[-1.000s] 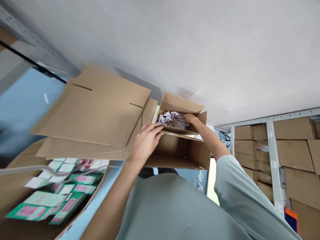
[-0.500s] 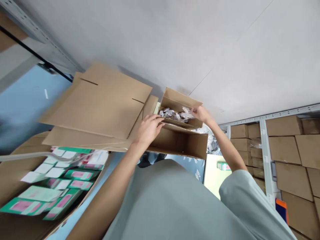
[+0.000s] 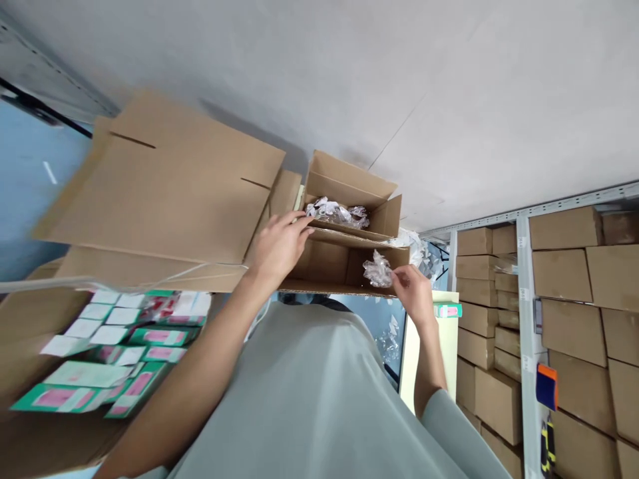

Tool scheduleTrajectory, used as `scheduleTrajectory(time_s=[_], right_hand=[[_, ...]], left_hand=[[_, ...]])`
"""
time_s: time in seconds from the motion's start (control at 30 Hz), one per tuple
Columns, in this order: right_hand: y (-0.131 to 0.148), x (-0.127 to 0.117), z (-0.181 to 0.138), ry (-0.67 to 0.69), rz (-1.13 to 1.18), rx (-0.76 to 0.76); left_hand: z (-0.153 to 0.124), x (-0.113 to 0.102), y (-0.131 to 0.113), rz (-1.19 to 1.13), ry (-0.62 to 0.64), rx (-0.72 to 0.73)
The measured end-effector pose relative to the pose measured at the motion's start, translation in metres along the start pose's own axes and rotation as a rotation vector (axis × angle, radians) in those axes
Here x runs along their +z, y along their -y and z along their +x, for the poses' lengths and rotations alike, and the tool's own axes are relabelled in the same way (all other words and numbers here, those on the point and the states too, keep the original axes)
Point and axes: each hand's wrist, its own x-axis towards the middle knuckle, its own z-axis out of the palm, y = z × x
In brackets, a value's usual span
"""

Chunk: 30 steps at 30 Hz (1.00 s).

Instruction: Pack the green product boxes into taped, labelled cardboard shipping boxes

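Flattened cardboard (image 3: 164,193) filled the view from 9 to 10 o'clock, lying over a carton of green-and-pink packets (image 3: 114,346) at 8. Stock shelves (image 3: 574,279) stood at 3.

Two open boxes sat at centre. The far box (image 3: 349,183) stood at 12 o'clock of the near box (image 3: 324,263), touching it, with a heap of bags (image 3: 337,213) inside.

Your left hand (image 3: 274,246) lay flat with the fingers out, gripping nothing, its tips on the flap edge between the two boxes. Your right hand (image 3: 413,296) pinched one plastic bag (image 3: 378,271) in its fingertips. The bag sat at 10 o'clock of that hand, at the near box's right end. Couldn't tell whether it touched the box floor.

Judgement: thin film plus a small pinch meant an easy slip. A fuller hold on the bag, with steady left-hand pressure on the flap, would have served you better.
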Motion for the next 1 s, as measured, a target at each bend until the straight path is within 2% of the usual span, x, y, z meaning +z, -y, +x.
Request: scheduleTrajectory(time_s=[0.1, 0.23, 0.33, 0.4, 0.47, 0.53, 0.6, 0.7, 0.83, 0.93, 1.0], right_hand=[[-0.005, 0.010, 0.008, 0.077, -0.120, 0.029], [-0.002, -0.005, 0.034, 0.072, -0.191, -0.019], [0.004, -0.019, 0.081, 0.070, -0.239, -0.114], [0.010, -0.015, 0.126, 0.134, -0.271, -0.211], [0.018, 0.005, 0.176, 0.262, -0.320, -0.322], [0.027, 0.037, 0.226, 0.433, -0.401, -0.386], [0.035, 0.076, 0.268, 0.602, -0.526, -0.376], [0.038, 0.127, 0.310, 0.685, -0.597, -0.330], [0.034, 0.169, 0.326, 0.744, -0.632, -0.307], [0.037, 0.181, 0.321, 0.739, -0.645, -0.325], [0.042, 0.180, 0.316, 0.718, -0.653, -0.336]], left_hand=[[0.000, -0.001, -0.002, 0.020, -0.005, -0.008], [0.001, 0.000, -0.003, 0.006, -0.013, -0.018], [0.001, 0.000, -0.003, 0.002, -0.013, -0.026], [0.001, 0.000, -0.003, 0.015, -0.011, -0.026], [0.001, 0.000, -0.003, 0.029, -0.010, -0.027], [0.001, -0.001, -0.003, 0.037, -0.007, -0.029], [0.002, -0.001, -0.002, 0.038, -0.006, -0.033], [0.003, -0.001, -0.002, 0.027, -0.006, -0.042], [0.004, 0.000, 0.000, 0.016, -0.011, -0.054], [0.003, 0.000, 0.003, 0.018, -0.019, -0.055], [0.002, 0.000, 0.004, 0.011, -0.023, -0.043]])
